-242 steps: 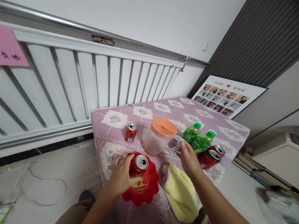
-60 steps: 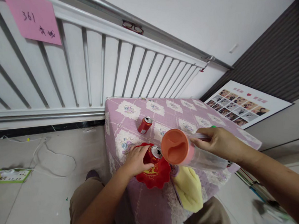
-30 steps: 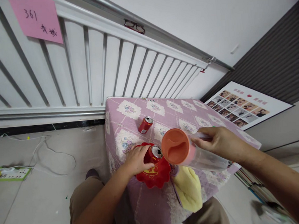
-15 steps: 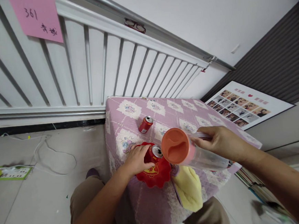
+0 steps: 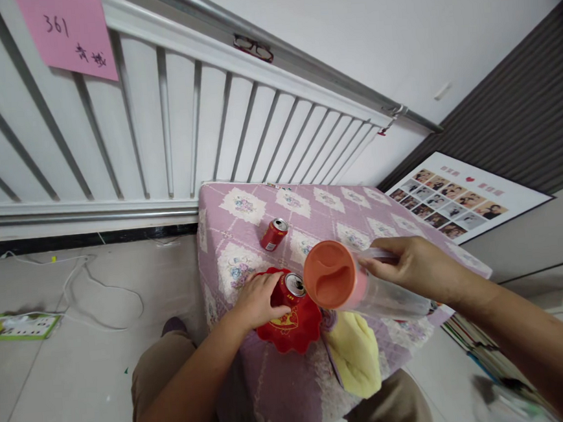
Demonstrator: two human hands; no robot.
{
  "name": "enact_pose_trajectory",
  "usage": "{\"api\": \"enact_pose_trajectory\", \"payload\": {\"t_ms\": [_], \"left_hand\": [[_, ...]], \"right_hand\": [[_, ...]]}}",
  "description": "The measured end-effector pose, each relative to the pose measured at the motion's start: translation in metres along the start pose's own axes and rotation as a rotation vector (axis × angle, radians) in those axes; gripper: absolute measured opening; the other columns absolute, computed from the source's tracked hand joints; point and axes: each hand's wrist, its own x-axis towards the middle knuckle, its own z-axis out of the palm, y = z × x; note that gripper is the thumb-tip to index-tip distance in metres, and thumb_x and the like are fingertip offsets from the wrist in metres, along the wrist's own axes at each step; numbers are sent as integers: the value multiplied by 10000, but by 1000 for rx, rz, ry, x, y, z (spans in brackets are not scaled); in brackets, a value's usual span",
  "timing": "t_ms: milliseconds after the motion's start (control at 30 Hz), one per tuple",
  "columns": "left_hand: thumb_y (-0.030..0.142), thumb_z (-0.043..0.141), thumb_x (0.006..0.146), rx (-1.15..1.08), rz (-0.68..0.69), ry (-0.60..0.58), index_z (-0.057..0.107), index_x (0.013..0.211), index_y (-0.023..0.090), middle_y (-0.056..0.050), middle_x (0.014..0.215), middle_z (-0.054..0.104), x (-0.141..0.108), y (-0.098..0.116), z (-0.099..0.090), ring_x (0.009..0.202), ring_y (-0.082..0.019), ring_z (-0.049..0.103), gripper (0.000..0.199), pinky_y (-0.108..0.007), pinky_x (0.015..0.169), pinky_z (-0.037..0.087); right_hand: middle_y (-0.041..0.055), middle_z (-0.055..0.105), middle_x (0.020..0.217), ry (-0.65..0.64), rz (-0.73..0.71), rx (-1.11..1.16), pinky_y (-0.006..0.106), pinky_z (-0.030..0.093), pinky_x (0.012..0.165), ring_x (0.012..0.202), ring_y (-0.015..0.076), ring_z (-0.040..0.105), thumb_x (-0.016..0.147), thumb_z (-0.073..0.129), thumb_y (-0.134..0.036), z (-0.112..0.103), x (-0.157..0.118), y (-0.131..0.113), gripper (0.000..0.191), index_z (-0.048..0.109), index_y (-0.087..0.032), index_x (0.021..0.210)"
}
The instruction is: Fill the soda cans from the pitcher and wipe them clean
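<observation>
My left hand (image 5: pixel 263 298) curls around a red drink can (image 5: pixel 288 293) with an opened silver top, which stands in a red scalloped tray (image 5: pixel 298 333) with a yellow print. By its handle, my right hand (image 5: pixel 405 266) grips a clear plastic pitcher (image 5: pixel 386 303) with an orange lid (image 5: pixel 329 276). The pitcher is tilted, its lid pointing left toward the can. I cannot make out any liquid flowing. Just right of the tray lies a yellow cloth (image 5: pixel 355 355) with purple edging. Another red can (image 5: pixel 274 234) stands upright behind the tray.
A purple floral cloth (image 5: pixel 286 393) covers the table. Behind it runs a white radiator (image 5: pixel 239 117) with a pink note (image 5: pixel 70 32) and glasses (image 5: pixel 253 48). A photo board (image 5: pixel 456 200) leans at the right. White cable (image 5: pixel 90 284) lies on the floor at left.
</observation>
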Motion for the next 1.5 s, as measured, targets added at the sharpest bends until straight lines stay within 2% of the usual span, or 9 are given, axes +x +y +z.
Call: {"api": "enact_pose_trajectory", "payload": {"t_ms": [167,1000,1500], "left_hand": [[424,780,707,7,9,11,423,1390,249,-98,1363,586,0,0,0,1264,-304,525,790,-479,1127,304],[432,770,717,1,10,7,421,1391,242,-101,1354,590,0,-2,1,1271,-305,519,782,-474,1136,292],[431,778,714,4,15,12,429,1390,248,-97,1360,586,-1,-2,1,1266,-308,525,783,-478,1134,303]], "right_hand": [[-14,508,544,-17,17,0,249,331,509,545,124,433,816,545,-524,0,-1,-1,369,538,-197,645],[-26,459,535,-15,13,-23,256,317,508,536,113,404,818,529,-545,-1,-2,-2,399,476,-207,613],[-26,472,528,4,0,-16,250,317,500,521,118,419,788,534,-561,3,0,6,395,501,-211,608]]}}
